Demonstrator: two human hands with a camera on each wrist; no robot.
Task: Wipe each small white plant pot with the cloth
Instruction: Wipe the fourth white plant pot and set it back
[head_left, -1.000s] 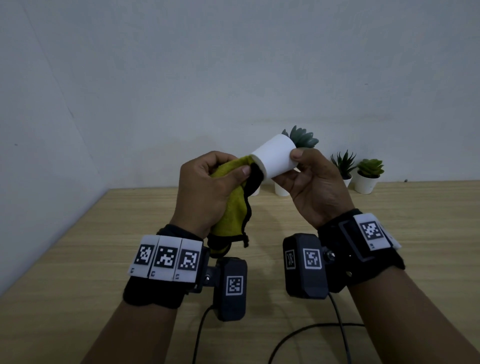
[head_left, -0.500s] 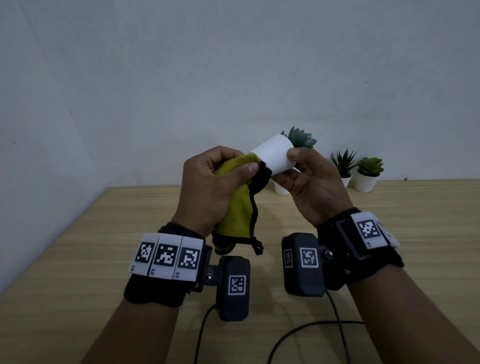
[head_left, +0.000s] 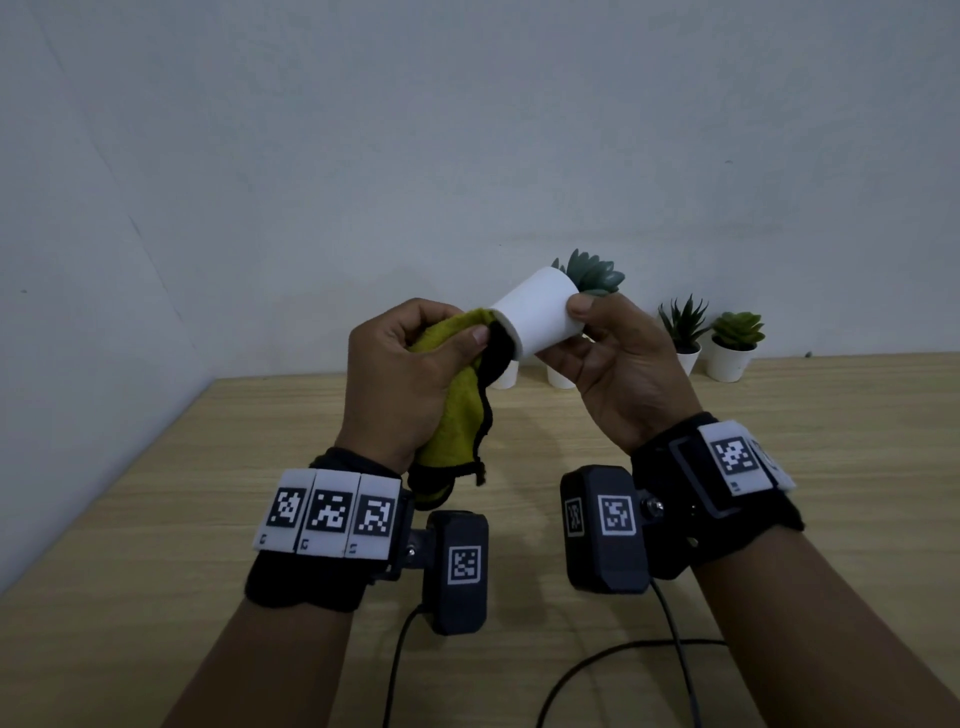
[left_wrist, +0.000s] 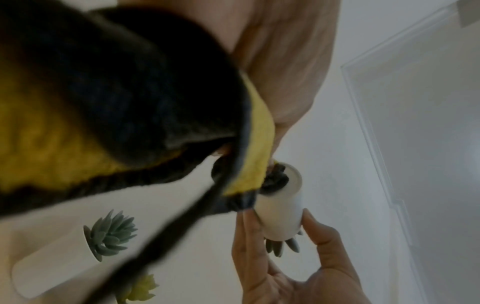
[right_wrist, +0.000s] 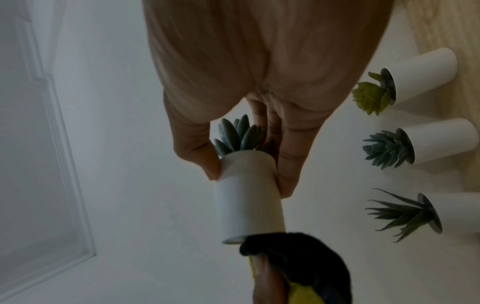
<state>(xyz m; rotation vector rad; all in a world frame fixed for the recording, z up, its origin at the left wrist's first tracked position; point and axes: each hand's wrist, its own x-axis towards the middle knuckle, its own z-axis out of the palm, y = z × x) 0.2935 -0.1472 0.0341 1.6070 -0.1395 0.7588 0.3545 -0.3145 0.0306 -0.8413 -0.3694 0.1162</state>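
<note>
- Cables (head_left: 670, 670) and wrist cameras nearest; both wrists raised above the wooden table (head_left: 156, 519).
- Left hand (head_left: 400, 384): fingers curled round the bunched yellow-and-black cloth (head_left: 457, 415), thumb pinching a fold of it; the cloth's black edge is pressed against the base of the held pot, seen best in the left wrist view. The rest of the cloth hangs loose below the palm.
- Right hand (head_left: 623, 364): thumb on one side, fingers on the other, pinching the small white pot (head_left: 535, 317) near its rim. Pot is lifted clear of the table and tipped sideways, base toward the cloth, its grey-green succulent (head_left: 592, 275) pointing away.
- Progress, as a judgement: base of this pot is being wiped now; its side wall is bare of cloth, and whether that is wiped already cannot be told.
- Farther back, along the wall (head_left: 467, 130): other pots stand upright on the table — a spiky plant (head_left: 683, 322), a light green rosette (head_left: 737, 330), and two partly hidden behind the hands. Nothing shows which of these are wiped; likely some remain.
</note>
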